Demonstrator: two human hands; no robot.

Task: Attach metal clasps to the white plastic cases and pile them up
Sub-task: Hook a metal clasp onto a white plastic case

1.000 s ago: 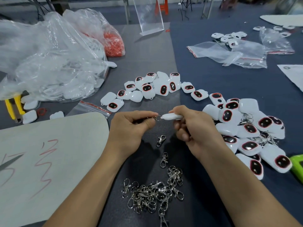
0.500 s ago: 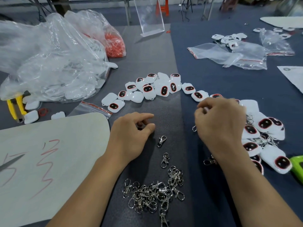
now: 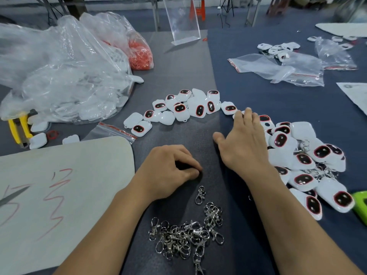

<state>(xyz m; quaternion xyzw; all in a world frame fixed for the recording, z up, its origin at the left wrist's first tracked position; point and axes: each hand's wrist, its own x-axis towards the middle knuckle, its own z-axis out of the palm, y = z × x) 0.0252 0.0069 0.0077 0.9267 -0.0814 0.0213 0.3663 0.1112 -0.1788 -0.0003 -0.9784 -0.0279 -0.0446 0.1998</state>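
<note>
My left hand (image 3: 168, 169) rests on the dark mat with curled fingers. Its thumb and forefinger pinch together at the spot where a loose metal clasp lay; that clasp is hidden under them. Another single clasp (image 3: 199, 195) lies just below, above a heap of clasps (image 3: 188, 239). My right hand (image 3: 244, 143) stretches forward with straight fingers, its tips touching a white case (image 3: 237, 115) at the right end of a row of white cases with dark red-rimmed faces (image 3: 188, 108). A pile of cases with clasps (image 3: 301, 157) lies right of that hand.
A large clear bag of white cases (image 3: 59, 76) and a bag of red rings (image 3: 140, 54) sit at the back left. Yellow pliers (image 3: 19, 128) lie at the left edge, a pale board (image 3: 59, 195) below them. Clear bags (image 3: 288, 68) lie far right, a green object (image 3: 361, 205) at the right edge.
My right hand set the case with its clasp on the right pile, then reached forward to the row of cases. My left hand dropped onto the loose clasp on the mat.
</note>
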